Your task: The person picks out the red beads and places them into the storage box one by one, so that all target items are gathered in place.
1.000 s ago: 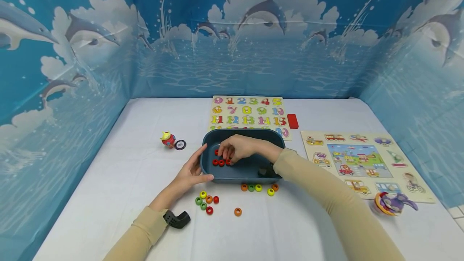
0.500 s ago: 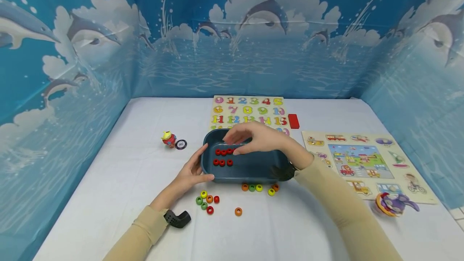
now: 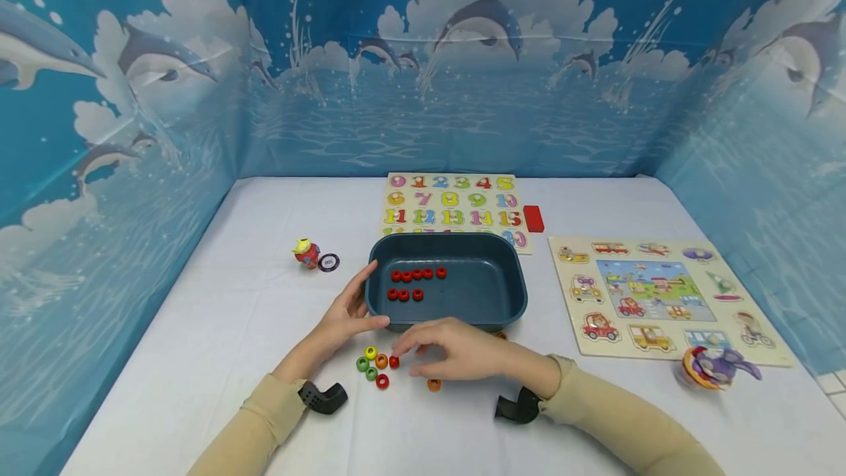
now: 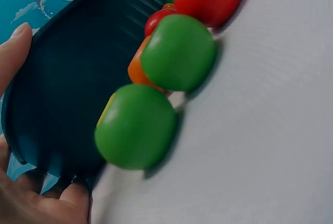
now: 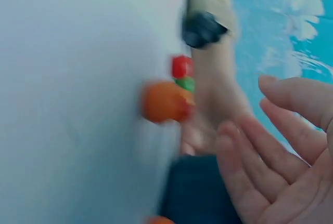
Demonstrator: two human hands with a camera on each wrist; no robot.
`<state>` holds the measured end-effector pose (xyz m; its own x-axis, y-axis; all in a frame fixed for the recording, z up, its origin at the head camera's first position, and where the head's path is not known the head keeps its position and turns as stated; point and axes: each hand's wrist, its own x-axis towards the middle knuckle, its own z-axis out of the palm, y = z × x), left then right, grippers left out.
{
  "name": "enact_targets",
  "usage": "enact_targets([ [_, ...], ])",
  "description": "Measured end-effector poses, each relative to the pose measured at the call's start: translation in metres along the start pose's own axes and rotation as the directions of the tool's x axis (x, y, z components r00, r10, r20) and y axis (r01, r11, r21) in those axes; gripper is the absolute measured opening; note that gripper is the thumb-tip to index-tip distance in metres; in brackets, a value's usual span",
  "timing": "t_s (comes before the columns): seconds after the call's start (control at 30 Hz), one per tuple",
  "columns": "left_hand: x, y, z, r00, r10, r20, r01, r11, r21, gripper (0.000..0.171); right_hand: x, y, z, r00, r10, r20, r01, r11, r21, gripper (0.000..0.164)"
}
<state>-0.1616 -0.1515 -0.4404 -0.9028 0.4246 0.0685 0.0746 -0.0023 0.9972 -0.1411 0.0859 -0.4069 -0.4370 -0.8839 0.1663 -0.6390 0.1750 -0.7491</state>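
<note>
A dark blue plastic tray (image 3: pixel 479 300) holds two rows of red beads (image 3: pixel 418 294). At its left end, my left hand (image 3: pixel 344 318) holds the wall, thumb on the near side and forefinger along the left edge. The left wrist view shows other fingers (image 4: pixel 73 198) bent against the tray's outside. My right hand (image 3: pixel 456 351) hovers over the cloth in front of the tray, with relaxed, slightly bent fingers and nothing held. Its fingertips are close to a red bead (image 3: pixel 393 362) in a small cluster of green (image 3: pixel 363 364), yellow (image 3: pixel 371 352), orange (image 3: pixel 381 361) and red beads.
An orange bead (image 3: pixel 433 386) lies below the right hand. Behind the tray is a number puzzle board (image 3: pixel 449 200) beside a red block (image 3: pixel 533 219). A vehicle puzzle (image 3: pixel 654 300) and a rabbit toy (image 3: pixel 717 369) are at right; a small figure (image 3: pixel 307 253) and a round chip (image 3: pixel 328 263) at left.
My right hand let go of a red bead in the tray's back row, lifted out, and came down toward me to the loose beads. The left hand stays on the tray.
</note>
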Motion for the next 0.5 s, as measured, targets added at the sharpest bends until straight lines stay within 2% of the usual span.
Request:
enact_targets([
  [0.17, 0.0, 0.0, 0.0, 1.0, -0.006, -0.004, 0.006, 1.0, 0.005, 0.087, 0.001, 0.01, 0.021, 1.0, 0.025, 0.01, -0.023, 0.987, -0.162, 0.032],
  [0.3, 0.0, 0.0, 0.0, 1.0, 0.001, -0.001, -0.001, 1.0, -0.002, 0.087, 0.005, 0.019, 0.03, 0.999, 0.044, -0.025, -0.047, 0.983, -0.175, 0.033],
  [0.5, 0.0, 0.0, 0.0, 1.0, 0.007, 0.007, -0.007, 1.0, -0.009, 0.087, 0.011, 0.027, 0.04, 0.995, 0.01, -0.104, -0.03, 0.98, -0.196, 0.026],
])
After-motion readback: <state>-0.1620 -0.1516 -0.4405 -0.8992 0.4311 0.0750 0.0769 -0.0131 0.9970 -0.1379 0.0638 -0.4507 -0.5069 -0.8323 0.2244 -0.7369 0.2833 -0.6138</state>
